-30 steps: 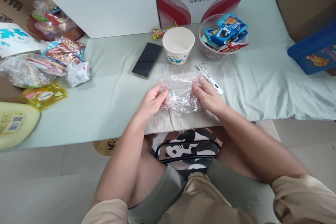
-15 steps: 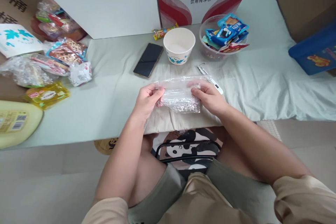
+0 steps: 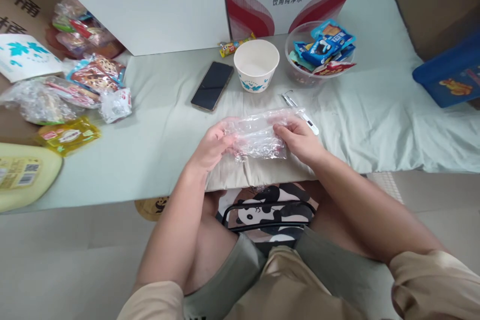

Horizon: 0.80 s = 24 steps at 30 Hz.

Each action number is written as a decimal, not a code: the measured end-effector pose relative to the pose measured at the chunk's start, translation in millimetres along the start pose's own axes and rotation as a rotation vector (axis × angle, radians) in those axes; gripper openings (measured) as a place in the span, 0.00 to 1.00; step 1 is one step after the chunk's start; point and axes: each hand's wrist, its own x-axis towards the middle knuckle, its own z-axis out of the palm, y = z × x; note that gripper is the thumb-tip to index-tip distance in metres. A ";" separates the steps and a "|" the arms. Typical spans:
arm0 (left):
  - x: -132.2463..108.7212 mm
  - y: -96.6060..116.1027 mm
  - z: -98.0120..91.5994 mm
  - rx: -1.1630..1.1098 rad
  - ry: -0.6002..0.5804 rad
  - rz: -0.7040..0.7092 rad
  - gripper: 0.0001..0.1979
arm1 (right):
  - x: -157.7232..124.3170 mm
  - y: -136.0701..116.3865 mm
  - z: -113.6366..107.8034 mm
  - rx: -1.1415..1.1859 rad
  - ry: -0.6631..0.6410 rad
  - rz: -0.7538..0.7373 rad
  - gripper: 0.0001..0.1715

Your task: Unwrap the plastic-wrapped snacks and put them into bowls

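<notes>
A crinkled clear plastic bag [image 3: 258, 135] is stretched between my two hands near the front edge of the table. My left hand [image 3: 215, 146] grips its left end, thumb on top and the other fingers partly behind the film. On the right end, my right hand [image 3: 300, 139] pinches the plastic between thumb and fingers. Just beyond the bag stands a white paper bowl [image 3: 256, 66] with blue leaf prints, its inside bare. A dark phone [image 3: 212, 86] lies left of the bowl. Partly behind my right hand is a slim white utility knife [image 3: 309, 123].
A clear tub [image 3: 290, 62] of snack packets stands right of the bowl, before a red-and-white carton [image 3: 285, 15]. A small yellow packet [image 3: 234, 46] lies behind the bowl. Wrapped breads [image 3: 95, 74], a yellow packet [image 3: 69, 136] and a pale yellow container [image 3: 28, 175] crowd the left; a blue box [image 3: 450, 72] stands right.
My left hand has turned and its fingers have shifted along the left end of the plastic bag, which is now more crumpled. My right hand keeps its pinch in nearly the same place.
</notes>
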 end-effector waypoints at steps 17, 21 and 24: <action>-0.4 12.7 -1.0 -0.082 0.154 0.149 0.16 | -7.2 1.7 -7.7 0.271 -0.192 -0.068 0.26; 2.4 7.2 -5.2 0.036 0.203 0.202 0.17 | -6.0 1.1 -6.9 0.124 -0.154 -0.039 0.30; 7.3 2.9 -10.1 0.154 0.306 0.276 0.19 | -2.2 6.4 -5.3 0.009 -0.014 -0.020 0.24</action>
